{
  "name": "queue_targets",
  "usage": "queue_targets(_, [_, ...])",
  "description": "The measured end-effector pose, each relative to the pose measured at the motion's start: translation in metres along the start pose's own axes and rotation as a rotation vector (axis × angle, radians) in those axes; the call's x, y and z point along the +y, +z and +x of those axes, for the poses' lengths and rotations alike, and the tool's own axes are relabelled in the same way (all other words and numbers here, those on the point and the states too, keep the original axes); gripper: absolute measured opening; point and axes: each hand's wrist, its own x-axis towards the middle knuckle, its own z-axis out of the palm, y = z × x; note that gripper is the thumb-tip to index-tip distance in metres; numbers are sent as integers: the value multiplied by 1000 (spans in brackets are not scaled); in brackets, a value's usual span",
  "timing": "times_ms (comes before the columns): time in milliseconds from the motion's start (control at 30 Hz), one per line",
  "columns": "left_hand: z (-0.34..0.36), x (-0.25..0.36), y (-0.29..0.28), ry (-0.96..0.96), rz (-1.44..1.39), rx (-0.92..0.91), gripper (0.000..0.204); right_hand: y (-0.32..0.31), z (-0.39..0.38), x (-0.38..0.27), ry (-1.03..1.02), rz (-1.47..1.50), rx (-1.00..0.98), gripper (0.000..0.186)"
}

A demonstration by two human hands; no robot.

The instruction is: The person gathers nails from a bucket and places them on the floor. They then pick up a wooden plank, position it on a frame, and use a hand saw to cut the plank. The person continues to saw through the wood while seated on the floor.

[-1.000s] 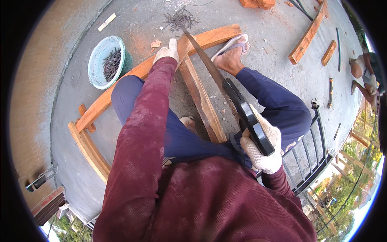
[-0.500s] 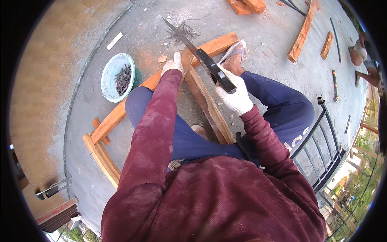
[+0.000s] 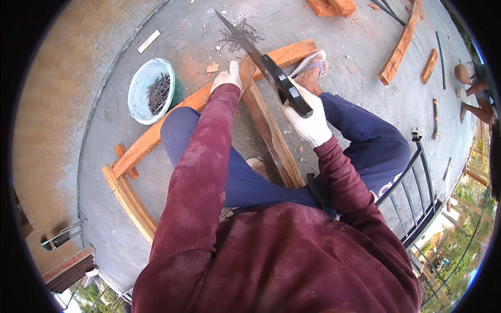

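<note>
My right hand (image 3: 309,121), in a white knit glove, is wrapped round the black handle of a handsaw (image 3: 278,76). The saw's dark blade points away and to the left, its middle crossing over the joint of the timber. My left hand (image 3: 227,76), also gloved, grips the long wooden beam (image 3: 195,101) just left of the blade, with the thumb raised and the other fingers partly hidden. A second timber (image 3: 269,133) runs from that joint back toward my lap. My sandalled foot (image 3: 311,73) rests against the beam's far right end.
A pale bucket of nails (image 3: 136,96) stands left of the beam, and loose nails (image 3: 244,35) lie beyond it. Wood offcuts (image 3: 399,47), a hammer (image 3: 435,119) and a black metal frame (image 3: 417,172) are on the right. Another person (image 3: 472,86) crouches at far right.
The view has shifted slightly, so the bucket and beam sit a little higher. The saw has moved slightly forward; both hands keep their holds.
</note>
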Motion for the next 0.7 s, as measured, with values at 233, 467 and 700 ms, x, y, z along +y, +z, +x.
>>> queue_targets(233, [-1,-13,-1,-28,-10,-16,82,-38,-142,-98,305,-246,9,57])
queue_targets(467, [13,3,9,-4,6,5,83,0,19,-1,-63,-39,33,42])
queue_targets(700, [0,-8,2,-67,-9,-16,82,-50,-132,-92,309,-194,-29,60])
